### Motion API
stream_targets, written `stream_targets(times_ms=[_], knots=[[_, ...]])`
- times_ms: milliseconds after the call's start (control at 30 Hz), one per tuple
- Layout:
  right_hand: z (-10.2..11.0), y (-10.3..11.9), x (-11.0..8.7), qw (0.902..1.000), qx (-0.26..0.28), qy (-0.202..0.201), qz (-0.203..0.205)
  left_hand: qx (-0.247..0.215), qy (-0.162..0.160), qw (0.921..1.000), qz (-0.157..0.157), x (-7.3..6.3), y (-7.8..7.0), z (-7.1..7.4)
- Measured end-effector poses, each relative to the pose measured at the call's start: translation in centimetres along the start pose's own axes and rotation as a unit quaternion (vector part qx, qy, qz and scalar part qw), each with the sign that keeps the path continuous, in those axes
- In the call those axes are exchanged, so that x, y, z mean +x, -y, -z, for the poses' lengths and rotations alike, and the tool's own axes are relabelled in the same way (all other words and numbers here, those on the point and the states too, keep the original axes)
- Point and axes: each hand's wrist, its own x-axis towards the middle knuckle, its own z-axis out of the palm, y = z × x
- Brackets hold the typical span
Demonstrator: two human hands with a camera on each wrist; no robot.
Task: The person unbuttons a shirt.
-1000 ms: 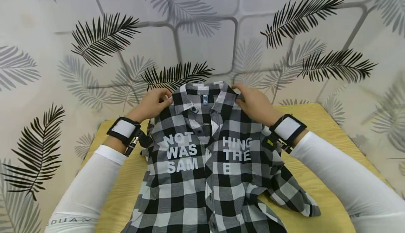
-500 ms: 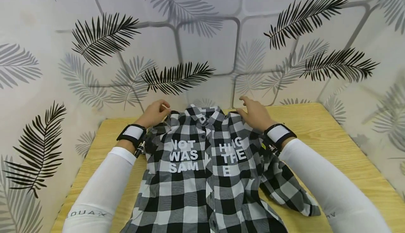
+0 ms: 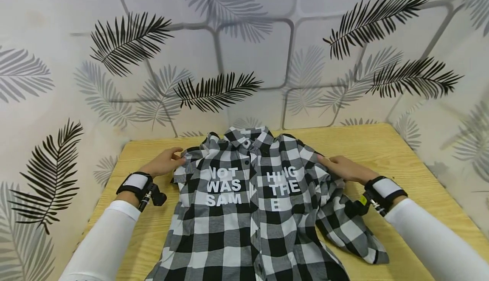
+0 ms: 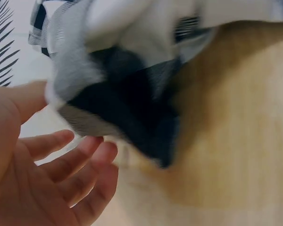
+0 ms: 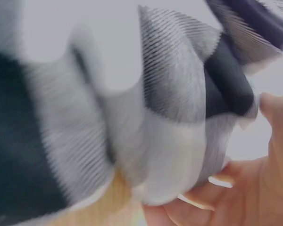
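Observation:
A black, white and grey checked shirt (image 3: 217, 226) lies front up, its collar (image 3: 248, 136) toward the wall and white lettering across the chest. At the sleeve on the left, my left hand (image 3: 164, 162) touches the cloth; the left wrist view shows thumb and loosely bent fingers (image 4: 92, 162) at the fabric's edge, not closed on it. My right hand (image 3: 345, 168) is by the upper part of the other sleeve (image 3: 344, 226). Its fingers lie partly behind the cloth in the right wrist view, with the thumb (image 5: 269, 106) apart from them. Both wrist views are blurred.
Beneath the shirt is a light wooden table (image 3: 382, 153). Its far edge meets a pale wall (image 3: 252, 51) printed with dark and grey leaves. The shirt's lower part runs out of the head view at the bottom.
The collar has come down from a raised position onto the table. Both hands have left the shoulders and moved outward and nearer, down to the sleeves.

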Motion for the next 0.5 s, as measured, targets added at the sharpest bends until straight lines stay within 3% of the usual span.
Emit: stream_targets(times_ms=[133,200,300,400,500], knots=[[-0.2,-1.5,-1.4,0.9955,0.064,0.068,0.019,-0.013,0.007,0.9999,-0.005,0.1,1.3,-1.1],[-0.4,-2.2,-2.0,0.9914,0.087,0.088,0.044,-0.015,-0.010,0.9998,-0.008,0.2,1.8,-1.5],[-0.8,-3.2,-2.8,0.9814,0.130,0.105,0.094,-0.063,-0.045,0.9969,-0.016,-0.1,2.4,-1.8],[-1.2,-3.9,-3.5,0.9759,0.155,0.094,0.122,-0.142,-0.076,0.9866,-0.027,-0.9,2.6,-1.7],[-1.1,-4.4,-4.5,0.9770,0.178,0.053,0.104,-0.224,-0.087,0.9701,-0.031,-1.8,2.7,-1.4]])
